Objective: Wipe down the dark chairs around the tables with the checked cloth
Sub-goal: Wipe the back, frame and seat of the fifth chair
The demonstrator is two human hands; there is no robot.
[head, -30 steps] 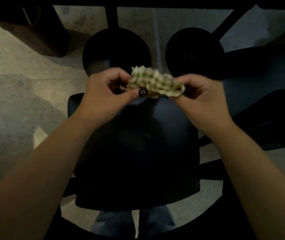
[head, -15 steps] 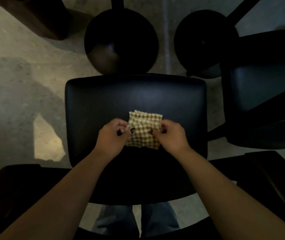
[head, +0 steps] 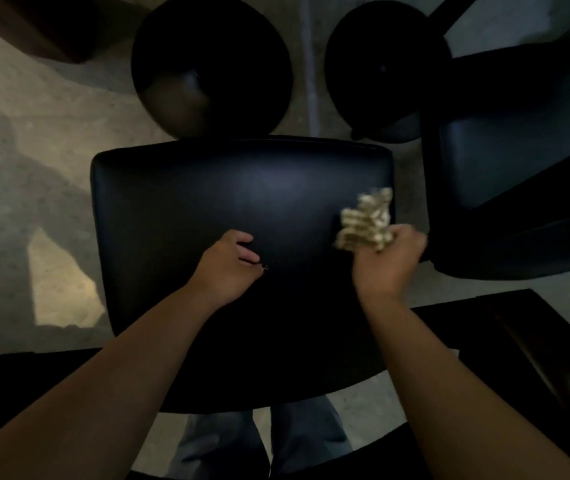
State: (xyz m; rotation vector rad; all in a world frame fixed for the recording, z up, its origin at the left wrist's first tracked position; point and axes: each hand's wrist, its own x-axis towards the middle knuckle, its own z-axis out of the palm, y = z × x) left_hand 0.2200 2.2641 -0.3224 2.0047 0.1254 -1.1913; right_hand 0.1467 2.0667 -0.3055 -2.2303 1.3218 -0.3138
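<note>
A dark padded chair seat [head: 228, 195] fills the middle of the view below me. My right hand [head: 385, 263] grips the bunched checked cloth [head: 365, 221] at the seat's right edge; the cloth is blurred with motion. My left hand [head: 228, 268] hovers over or rests on the middle of the seat with its fingers loosely curled, holding nothing.
A second dark chair [head: 512, 174] stands close on the right. Two round black table bases [head: 210, 64] [head: 384, 71] sit on the concrete floor beyond the seat. A dark table edge [head: 536, 341] runs at the lower right. My legs show under the seat.
My left hand has let go of the cloth. My right hand has carried the bunched cloth from the seat's middle to its right edge.
</note>
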